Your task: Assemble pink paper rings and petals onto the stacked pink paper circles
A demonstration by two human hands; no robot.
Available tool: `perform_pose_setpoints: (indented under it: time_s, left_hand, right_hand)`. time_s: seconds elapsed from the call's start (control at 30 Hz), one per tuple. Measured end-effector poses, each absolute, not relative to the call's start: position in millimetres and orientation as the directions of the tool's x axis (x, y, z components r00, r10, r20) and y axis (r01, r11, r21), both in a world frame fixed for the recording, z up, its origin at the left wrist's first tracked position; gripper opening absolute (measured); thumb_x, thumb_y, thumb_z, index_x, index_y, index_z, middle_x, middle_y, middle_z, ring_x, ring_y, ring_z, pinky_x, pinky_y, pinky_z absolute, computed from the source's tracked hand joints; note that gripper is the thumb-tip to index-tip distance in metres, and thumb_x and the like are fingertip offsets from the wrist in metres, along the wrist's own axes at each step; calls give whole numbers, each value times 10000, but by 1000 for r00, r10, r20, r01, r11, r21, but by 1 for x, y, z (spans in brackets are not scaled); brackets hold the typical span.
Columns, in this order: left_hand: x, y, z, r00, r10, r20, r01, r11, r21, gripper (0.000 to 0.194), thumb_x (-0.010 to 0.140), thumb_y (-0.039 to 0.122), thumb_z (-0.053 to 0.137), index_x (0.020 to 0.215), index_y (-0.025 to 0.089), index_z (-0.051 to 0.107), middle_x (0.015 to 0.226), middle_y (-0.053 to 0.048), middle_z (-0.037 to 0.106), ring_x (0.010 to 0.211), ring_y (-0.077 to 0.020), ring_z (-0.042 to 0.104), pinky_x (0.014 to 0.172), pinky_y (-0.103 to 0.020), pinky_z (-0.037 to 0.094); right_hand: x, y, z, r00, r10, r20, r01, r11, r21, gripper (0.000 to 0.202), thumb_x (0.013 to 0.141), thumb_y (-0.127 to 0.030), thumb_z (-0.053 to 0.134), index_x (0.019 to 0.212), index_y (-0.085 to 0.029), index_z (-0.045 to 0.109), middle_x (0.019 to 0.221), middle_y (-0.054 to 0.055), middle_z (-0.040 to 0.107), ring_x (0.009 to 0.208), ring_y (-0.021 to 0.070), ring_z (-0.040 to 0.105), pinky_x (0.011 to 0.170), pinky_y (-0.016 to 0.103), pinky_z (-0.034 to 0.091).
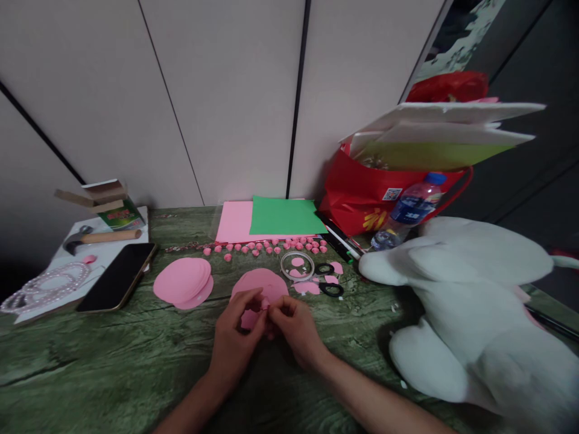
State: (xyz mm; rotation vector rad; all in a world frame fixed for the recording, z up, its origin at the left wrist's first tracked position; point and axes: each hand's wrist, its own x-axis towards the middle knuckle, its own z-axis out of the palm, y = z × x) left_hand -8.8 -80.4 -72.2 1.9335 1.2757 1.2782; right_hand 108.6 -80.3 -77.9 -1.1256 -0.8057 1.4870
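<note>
Between the fingertips of both hands is a small curled pink paper piece (pixel 265 303), partly hidden by the fingers. My left hand (pixel 237 325) pinches it from the left, and my right hand (pixel 296 328) grips it from the right with thumb and forefinger. Just beyond the hands lies a pink paper circle (pixel 257 279). A stack of pink paper circles (pixel 183 280) rests to the left. Several small rolled pink paper roses (pixel 275 245) stand in rows farther back. Right of the hands are scissors with black handles (pixel 332 290), a clear tape roll (pixel 297 266) and pink scraps (pixel 307 287).
At the back lie green paper (pixel 287 216) and pink sheets (pixel 234 221). A white plush toy (pixel 479 313) fills the right, near a bottle (pixel 407 211) and a red bag (pixel 348 193). On the left are a phone (pixel 118 277), a hammer (pixel 108 236), beads (pixel 49 288) and an opened box (pixel 120 213).
</note>
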Motion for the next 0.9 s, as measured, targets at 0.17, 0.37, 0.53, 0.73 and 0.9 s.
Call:
perform_pose_setpoints:
  time_s: [0.17, 0.37, 0.53, 0.73, 0.9]
  left_hand:
    - [-8, -81, -72, 101, 910, 402, 433, -404, 805, 283, 764, 214, 539, 1047, 208, 554, 833, -15, 602, 757, -140, 593, 720, -280, 483]
    - [-7, -82, -72, 71, 944, 324, 365, -326, 872, 299, 771, 232, 528, 1069, 212, 537, 893, -32, 596, 794, -152, 598, 727, -283, 483]
    - [-7, -81, -71, 101, 933, 345, 373, -357, 856, 301, 753, 207, 527, 1052, 202, 550, 949, -44, 582, 811, -151, 592, 735, -288, 485]
    - [-7, -81, -69, 67, 947, 313, 450, -309, 838, 273, 755, 236, 521, 1021, 188, 556, 789, -16, 615, 721, -152, 597, 692, -292, 486]
    - [-7, -84, -70, 73, 931, 357, 501, -344, 794, 254, 767, 210, 508, 1017, 202, 551, 844, -26, 592, 774, -157, 578, 719, -300, 478]
  right_hand:
    - [110, -81, -78, -31, 990, -135, -254, -138, -957, 191, 629, -291, 602, 539, -164, 492, 430, -56, 520, 369, 75, 469, 382, 189, 391]
    - [111, -82, -76, -21, 999, -38, -142, -40, -989, 158, 661, -255, 563, 550, -164, 498, 452, -48, 523, 390, 78, 470, 394, 189, 385]
    - [112, -79, -79, 21, 998, -64, -109, -62, -992, 127, 643, -227, 542, 545, -170, 484, 438, -53, 501, 388, 84, 467, 399, 194, 375]
    - [112, -83, -79, 23, 999, 44, 44, 43, -998, 149, 673, -245, 537, 553, -161, 512, 493, -35, 510, 456, 88, 458, 449, 199, 364]
    - [113, -85, -76, 12, 990, 143, 134, 140, -981, 134, 697, -229, 525, 584, -161, 545, 556, -20, 541, 515, 96, 468, 503, 207, 380]
